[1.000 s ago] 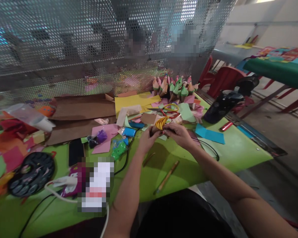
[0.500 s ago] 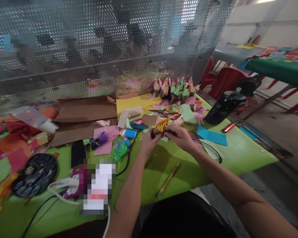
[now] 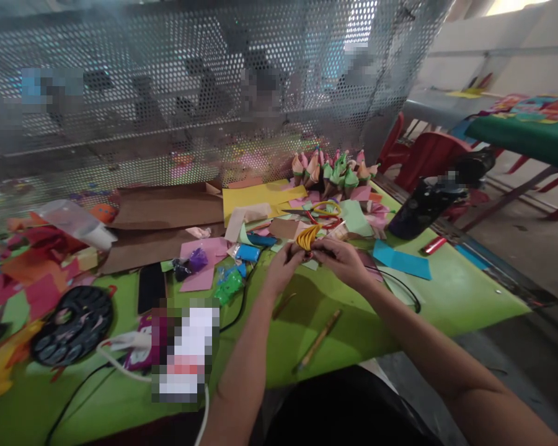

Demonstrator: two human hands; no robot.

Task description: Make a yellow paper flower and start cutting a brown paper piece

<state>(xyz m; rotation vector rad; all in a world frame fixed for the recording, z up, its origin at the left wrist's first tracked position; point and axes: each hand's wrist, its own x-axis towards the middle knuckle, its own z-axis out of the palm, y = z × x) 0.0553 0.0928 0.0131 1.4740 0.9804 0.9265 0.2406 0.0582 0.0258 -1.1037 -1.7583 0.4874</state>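
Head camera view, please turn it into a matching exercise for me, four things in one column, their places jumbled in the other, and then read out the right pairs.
Things
1. Yellow ruffled piece
2. Longer wooden stick
3. Cluster of cone shapes
4. Dark tumbler

Places
A. On the green table, between the forearms
B. Just behind the folded blue paper
C. At the back, by the perforated screen
D. Held between the left hand and the right hand

Pairs
1-D, 2-A, 3-C, 4-B
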